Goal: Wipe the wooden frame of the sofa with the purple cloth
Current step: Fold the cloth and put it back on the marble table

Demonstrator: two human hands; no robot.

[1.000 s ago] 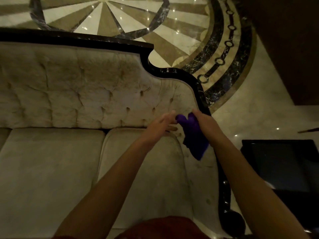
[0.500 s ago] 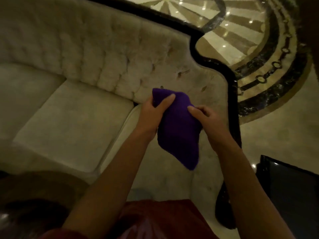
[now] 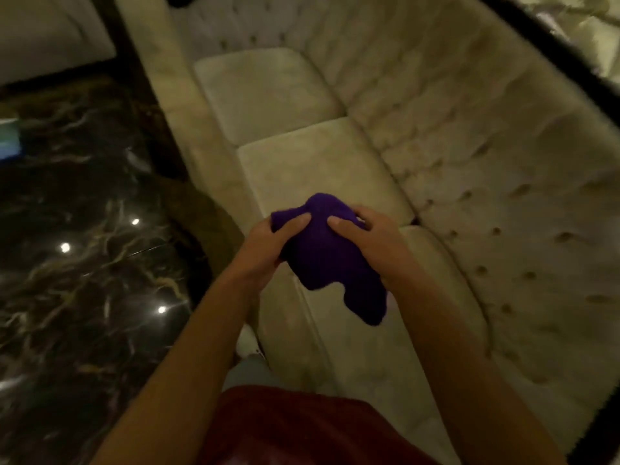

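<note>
The purple cloth [image 3: 330, 260] hangs bunched between both hands above the sofa's seat cushions. My left hand [image 3: 268, 245] grips its left side with the thumb on top. My right hand [image 3: 369, 239] grips its right side, and a loose flap droops below. The cream tufted sofa [image 3: 453, 156] fills the middle and right. Its dark wooden frame [image 3: 533, 38] runs as a black edge along the top of the backrest at the upper right. Both hands are well away from that frame.
A dark marble floor [image 3: 77, 263] with light reflections lies to the left of the sofa. Another pale upholstered seat [image 3: 43, 31] shows at the top left. My red clothing [image 3: 295, 431] is at the bottom.
The view has swung left, away from the sofa's right end and its curved frame. My left hand took hold of the cloth, and both hands now hold it over the seat cushions.
</note>
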